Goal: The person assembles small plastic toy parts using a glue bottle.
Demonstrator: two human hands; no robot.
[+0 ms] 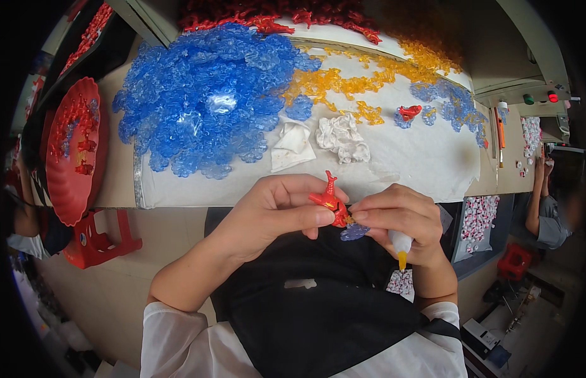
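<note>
My left hand (pixel 267 205) is closed around a glossy red fish figure (pixel 331 200), its tail pointing up, just beyond the table's front edge. Against the lower end of the fish, my right hand (pixel 403 214) pinches with thumb and fingertips. A small amber piece (pixel 349 220) shows at those fingertips, and a translucent blue piece (pixel 354 233) hangs just below; whether they are joined to the fish I cannot tell. Tucked in the same right hand is a small white bottle (pixel 400 241), its yellow tip pointing down.
A big heap of translucent blue pieces (pixel 204 94) covers the table's left. Amber pieces (pixel 343 79) spread behind crumpled white tissue (pixel 343 137). A red fish on a blue piece (pixel 409 113) lies to the right. A red tray (pixel 59 179) stands at left. Other people sit at both sides.
</note>
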